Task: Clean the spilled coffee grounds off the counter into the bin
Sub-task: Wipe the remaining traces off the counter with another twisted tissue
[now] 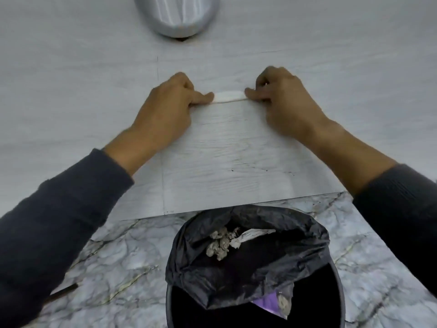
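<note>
Wipe step: left hand (pixel 169 100) and right hand (pixel 281 95) each pinch an end of the folded white tissue strip (pixel 229 96), pressed on the pale wood-grain counter (pixel 71 91). No grounds visible, likely under it. Next: drag toward the black-lined bin (pixel 248 263) below the edge.

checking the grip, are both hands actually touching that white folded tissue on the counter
Touching. In the head view the left hand pinches one end of the white tissue and the right hand pinches the other, with no gap at either end.
</note>
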The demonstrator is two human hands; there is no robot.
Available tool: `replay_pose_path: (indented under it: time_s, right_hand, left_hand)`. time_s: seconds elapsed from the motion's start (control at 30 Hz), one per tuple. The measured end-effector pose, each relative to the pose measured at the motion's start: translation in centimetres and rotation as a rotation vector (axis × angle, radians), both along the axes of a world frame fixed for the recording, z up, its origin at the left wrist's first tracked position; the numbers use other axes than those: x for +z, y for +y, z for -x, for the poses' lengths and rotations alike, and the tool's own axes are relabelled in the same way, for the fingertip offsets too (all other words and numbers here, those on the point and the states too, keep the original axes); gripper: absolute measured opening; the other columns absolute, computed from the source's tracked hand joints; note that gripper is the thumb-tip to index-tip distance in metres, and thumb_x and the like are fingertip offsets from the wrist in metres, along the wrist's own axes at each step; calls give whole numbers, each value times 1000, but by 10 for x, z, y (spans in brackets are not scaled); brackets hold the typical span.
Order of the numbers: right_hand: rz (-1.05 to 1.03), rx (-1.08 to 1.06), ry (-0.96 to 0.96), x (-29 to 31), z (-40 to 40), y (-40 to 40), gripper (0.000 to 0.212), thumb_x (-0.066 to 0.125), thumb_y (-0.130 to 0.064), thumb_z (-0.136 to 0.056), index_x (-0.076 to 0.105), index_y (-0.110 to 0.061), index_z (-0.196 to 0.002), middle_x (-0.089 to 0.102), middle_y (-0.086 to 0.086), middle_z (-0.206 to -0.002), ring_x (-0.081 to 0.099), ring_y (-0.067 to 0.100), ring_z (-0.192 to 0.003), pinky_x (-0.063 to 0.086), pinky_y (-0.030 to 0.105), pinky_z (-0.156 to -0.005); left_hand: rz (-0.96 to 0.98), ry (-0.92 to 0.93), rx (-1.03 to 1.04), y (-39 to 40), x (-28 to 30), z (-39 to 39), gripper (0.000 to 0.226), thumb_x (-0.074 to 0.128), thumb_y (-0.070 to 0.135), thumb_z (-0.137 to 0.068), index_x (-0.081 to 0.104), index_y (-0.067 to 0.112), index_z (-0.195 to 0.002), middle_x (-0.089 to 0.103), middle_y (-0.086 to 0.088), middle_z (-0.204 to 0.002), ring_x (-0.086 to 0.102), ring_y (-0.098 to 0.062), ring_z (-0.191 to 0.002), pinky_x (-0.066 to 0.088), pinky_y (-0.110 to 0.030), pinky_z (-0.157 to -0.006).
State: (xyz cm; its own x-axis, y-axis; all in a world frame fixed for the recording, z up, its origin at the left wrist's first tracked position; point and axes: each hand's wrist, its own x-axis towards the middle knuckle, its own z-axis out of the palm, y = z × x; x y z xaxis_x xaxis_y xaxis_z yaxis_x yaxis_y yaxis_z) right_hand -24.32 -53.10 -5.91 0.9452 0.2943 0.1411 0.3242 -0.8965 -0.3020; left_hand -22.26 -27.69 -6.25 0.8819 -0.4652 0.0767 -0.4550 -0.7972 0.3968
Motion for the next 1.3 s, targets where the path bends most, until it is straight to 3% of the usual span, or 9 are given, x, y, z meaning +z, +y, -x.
replay_pose_path:
  time_s: [0.13,0.23,0.37,0.47,0.57,0.83,0.93,1.03,1.3]
  right_hand:
    - [23,194,78,5,78,-5,29,54,-6,-94,73,-11,-114,61,8,-103,51,25,-90,43,33,-71]
    - [9,233,135,28,48,2,35,61,10,-83,76,-12,-106,63,6,-101,55,18,-86,48,31,-75]
    - [-24,263,43,37,-29,66,35,60,4,-88,75,-17,-111,62,3,-105,50,6,-89,47,19,-80]
    - [-7,387,69,21,-50,119,30,57,2,-88,77,-14,-104,63,4,-106,57,14,-96,50,29,-85]
    - [5,487,85,14,-35,127,16,61,-15,-93,76,-9,-97,62,4,-103,58,18,-93,44,24,-77]
    - [43,582,14,16,34,-13,52,37,-37,-93,77,-4,-97,66,11,-102,61,29,-90,50,40,-77]
    - [15,440,-4,13,47,-59,35,49,-26,-96,78,-6,-97,66,11,-99,61,31,-85,51,41,-74]
    - [-26,236,17,8,86,-83,20,58,-8,-93,78,-7,-99,65,10,-99,59,31,-86,51,42,-74]
    - [-263,79,113,10,208,-64,39,55,12,-77,78,-9,-101,62,4,-96,56,21,-85,51,32,-70]
  left_hand:
    - [50,130,-21,8,7,112,48,61,4,-93,63,38,-127,52,4,-97,49,-15,-75,46,-30,-61]
    - [48,169,76,3,18,112,46,58,5,-95,64,40,-124,52,9,-100,49,-9,-79,34,-13,-60]
    - [125,14,487,42,26,66,39,52,2,-97,69,27,-122,67,3,-115,61,-12,-99,40,-13,-80]
    - [104,5,651,61,10,85,36,52,4,-98,68,22,-125,68,0,-116,61,-13,-95,39,-16,-75]
    - [104,-21,682,48,-4,132,36,50,8,-100,63,23,-131,58,-6,-109,50,-13,-87,35,-19,-72]
    - [128,18,573,-78,-7,202,49,58,-1,-93,58,21,-137,44,3,-98,44,-15,-74,30,-21,-61]
    - [128,37,493,-112,-3,196,49,54,-2,-94,57,21,-138,47,-3,-100,46,-19,-76,36,-29,-61]
    - [115,53,378,-116,-5,191,52,55,-2,-93,59,28,-135,48,1,-102,47,-16,-82,39,-24,-68]
    - [66,109,109,-55,11,228,56,65,-13,-80,73,29,-116,55,4,-98,45,-5,-76,29,-12,-65]
